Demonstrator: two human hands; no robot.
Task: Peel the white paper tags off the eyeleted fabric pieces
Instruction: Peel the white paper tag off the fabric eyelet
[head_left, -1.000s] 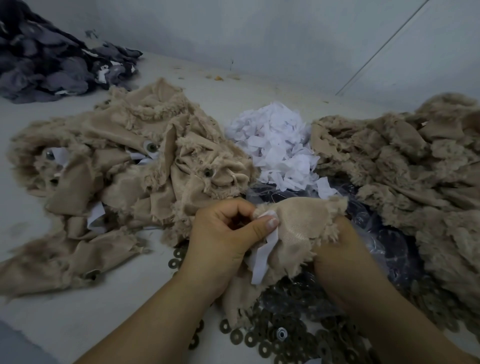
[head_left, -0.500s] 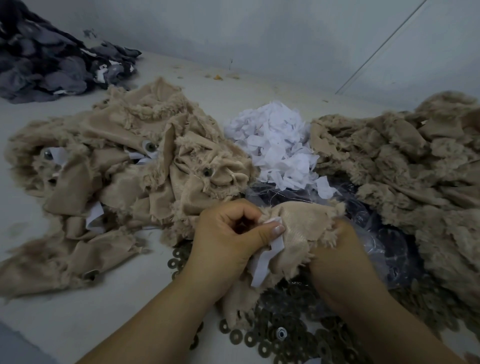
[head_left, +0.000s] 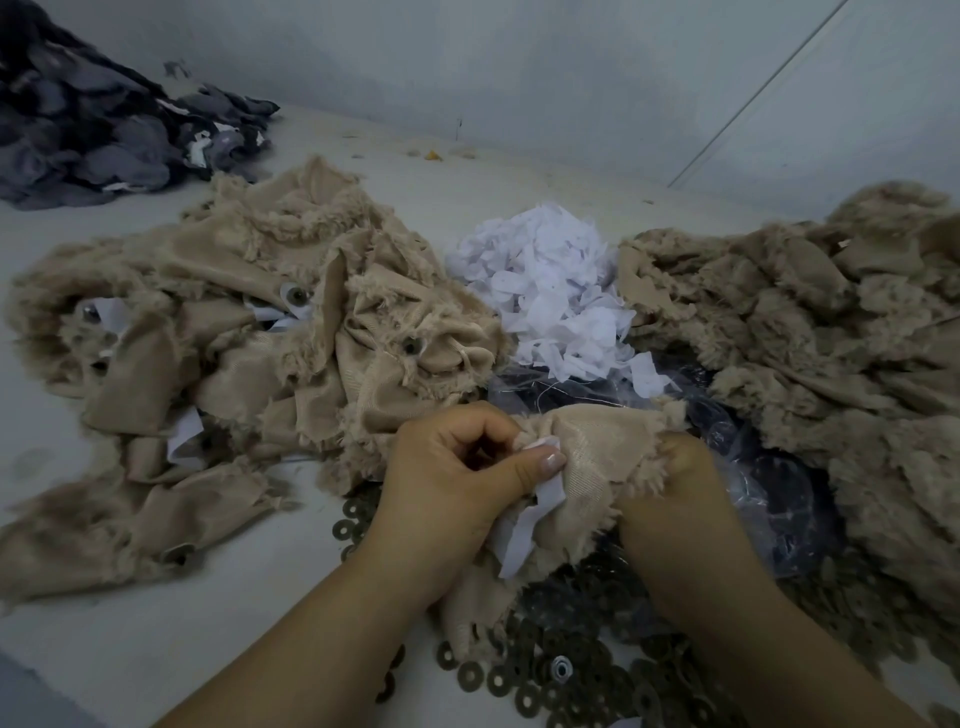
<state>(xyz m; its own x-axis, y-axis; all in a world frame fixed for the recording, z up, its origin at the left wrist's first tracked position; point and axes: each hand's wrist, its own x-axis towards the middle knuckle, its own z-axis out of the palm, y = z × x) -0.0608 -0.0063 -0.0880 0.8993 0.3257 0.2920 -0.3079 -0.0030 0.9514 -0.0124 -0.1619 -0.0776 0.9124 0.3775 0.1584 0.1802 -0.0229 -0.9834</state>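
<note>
1. Left hand (head_left: 452, 483) pinches the white paper tag (head_left: 524, 530) against the tan fabric piece (head_left: 597, 457).
2. Right hand (head_left: 680, 499) grips the fabric's frayed edge, near the desk's (head_left: 130, 623) front edge.

We see our two forearms bare all the way to the lower edge of the view, with no sleeve or cuff showing on either. Our left hand (head_left: 447, 488) wears no glove, ring or watch, and its thumbnail is short, rounded and pale with a slight gloss, perhaps a clear polish, though the soft focus leaves that unsure. Our right hand (head_left: 680, 493) is likewise ungloved, its wrist carrying no band; its fingers are mostly hidden from us.
</note>
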